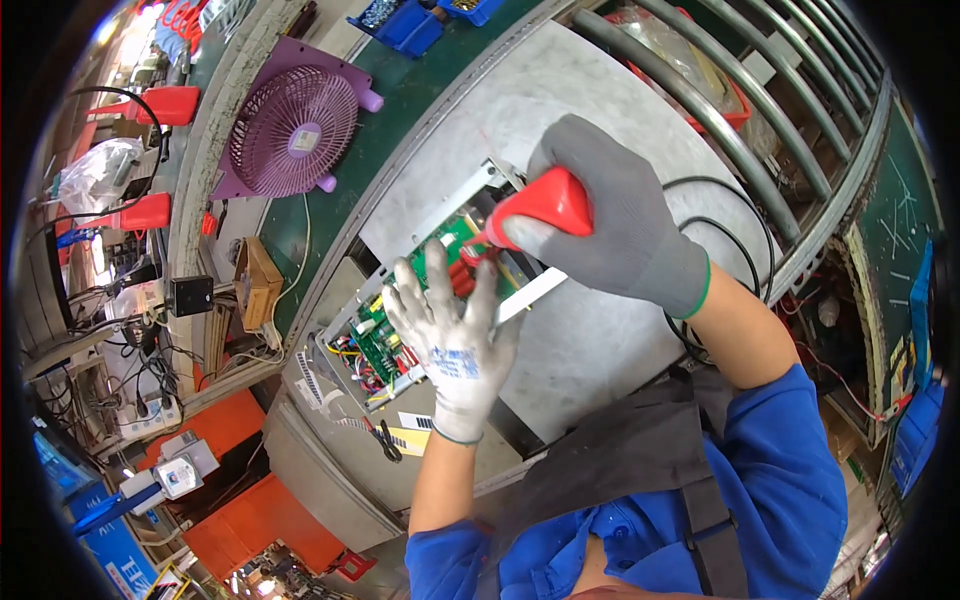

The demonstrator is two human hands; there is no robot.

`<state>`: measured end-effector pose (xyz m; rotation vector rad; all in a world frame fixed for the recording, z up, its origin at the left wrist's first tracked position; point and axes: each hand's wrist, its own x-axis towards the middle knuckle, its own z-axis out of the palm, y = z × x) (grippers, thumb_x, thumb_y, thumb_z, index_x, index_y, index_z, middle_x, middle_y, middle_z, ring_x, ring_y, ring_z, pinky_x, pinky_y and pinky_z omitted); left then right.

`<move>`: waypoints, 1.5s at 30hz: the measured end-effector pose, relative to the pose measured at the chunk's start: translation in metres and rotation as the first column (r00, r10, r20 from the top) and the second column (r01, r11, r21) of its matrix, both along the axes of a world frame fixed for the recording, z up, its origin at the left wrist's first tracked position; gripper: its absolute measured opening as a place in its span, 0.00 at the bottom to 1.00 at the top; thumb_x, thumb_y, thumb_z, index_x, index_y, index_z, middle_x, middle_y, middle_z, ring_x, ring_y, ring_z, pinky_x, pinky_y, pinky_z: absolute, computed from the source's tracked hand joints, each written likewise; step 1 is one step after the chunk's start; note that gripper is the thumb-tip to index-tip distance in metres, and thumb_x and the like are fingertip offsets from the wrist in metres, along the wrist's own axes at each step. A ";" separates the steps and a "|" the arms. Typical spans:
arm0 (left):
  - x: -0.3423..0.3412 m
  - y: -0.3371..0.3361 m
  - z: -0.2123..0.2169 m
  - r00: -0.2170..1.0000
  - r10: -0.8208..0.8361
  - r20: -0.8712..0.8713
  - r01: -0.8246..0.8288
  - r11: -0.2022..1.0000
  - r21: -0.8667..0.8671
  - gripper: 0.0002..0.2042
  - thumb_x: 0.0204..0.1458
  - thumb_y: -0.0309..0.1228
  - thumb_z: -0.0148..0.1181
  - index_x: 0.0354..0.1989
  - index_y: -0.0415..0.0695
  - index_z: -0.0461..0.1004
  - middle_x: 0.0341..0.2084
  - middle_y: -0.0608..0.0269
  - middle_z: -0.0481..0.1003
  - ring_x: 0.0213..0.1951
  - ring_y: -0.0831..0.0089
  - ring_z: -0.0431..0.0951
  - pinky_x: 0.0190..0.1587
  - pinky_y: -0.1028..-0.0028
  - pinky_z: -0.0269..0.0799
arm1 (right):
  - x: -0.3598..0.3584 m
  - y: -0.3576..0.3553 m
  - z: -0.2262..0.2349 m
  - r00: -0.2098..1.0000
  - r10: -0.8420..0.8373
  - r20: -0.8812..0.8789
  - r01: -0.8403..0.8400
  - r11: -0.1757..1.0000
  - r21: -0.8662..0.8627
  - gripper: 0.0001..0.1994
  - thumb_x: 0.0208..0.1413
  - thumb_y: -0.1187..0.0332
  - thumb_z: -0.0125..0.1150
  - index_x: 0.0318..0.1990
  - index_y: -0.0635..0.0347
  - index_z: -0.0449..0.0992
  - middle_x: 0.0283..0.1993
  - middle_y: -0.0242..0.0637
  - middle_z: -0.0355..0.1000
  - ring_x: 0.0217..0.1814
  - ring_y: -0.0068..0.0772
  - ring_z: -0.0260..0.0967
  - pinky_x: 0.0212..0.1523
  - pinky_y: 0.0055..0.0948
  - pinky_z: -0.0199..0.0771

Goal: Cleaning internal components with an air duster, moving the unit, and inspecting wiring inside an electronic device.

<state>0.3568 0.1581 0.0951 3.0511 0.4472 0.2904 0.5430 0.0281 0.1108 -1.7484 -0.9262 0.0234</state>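
Observation:
My right hand [630, 215], in a grey glove, is wrapped round a red squeeze bottle [555, 205] tilted so that its narrow tip points down and left. The tip is over a green circuit board [378, 345] in a long open metal housing [535, 295]. My left hand [455, 345], in a white-grey glove with blue print, lies across the housing with its fingers spread. Its fingertips are beside red parts [462, 277] on the board, close to the bottle's tip. The left palm and fingers hide the middle of the board.
A purple fan grille [295, 125] lies beyond the housing on the left. Metal rollers [725, 110] run along the right, with a black cable [745, 240] nearby. More red bottles [150, 212] and tangled wires are at far left. Blue bins [405, 30] stand at the back.

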 end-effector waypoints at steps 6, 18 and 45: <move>0.002 0.006 0.000 1.000 0.024 0.001 -0.024 1.000 -0.010 0.30 0.35 0.38 0.75 0.54 0.58 0.80 0.72 0.47 0.53 0.72 0.36 0.45 0.69 0.37 0.40 | 0.006 0.010 0.002 0.999 0.041 -0.033 -0.042 0.999 -0.022 0.18 0.42 0.62 0.73 0.36 0.58 0.70 0.34 0.40 0.69 0.34 0.47 0.73 0.33 0.37 0.73; 0.001 0.003 0.004 0.999 0.019 0.037 -0.019 1.000 -0.018 0.32 0.36 0.38 0.76 0.56 0.57 0.78 0.70 0.44 0.55 0.72 0.36 0.48 0.69 0.39 0.41 | 0.044 0.015 0.011 0.964 0.237 -0.123 -0.249 0.964 -0.097 0.17 0.45 0.59 0.69 0.36 0.60 0.72 0.32 0.41 0.72 0.34 0.43 0.74 0.36 0.35 0.72; -0.139 0.005 0.004 0.870 0.426 0.249 -0.307 0.862 -0.404 0.43 0.51 0.48 0.66 0.71 0.40 0.55 0.70 0.43 0.53 0.71 0.44 0.49 0.70 0.47 0.42 | -0.039 -0.012 0.010 0.929 0.108 -0.355 0.024 0.938 0.347 0.19 0.45 0.64 0.70 0.42 0.63 0.71 0.43 0.43 0.68 0.44 0.32 0.68 0.44 0.32 0.72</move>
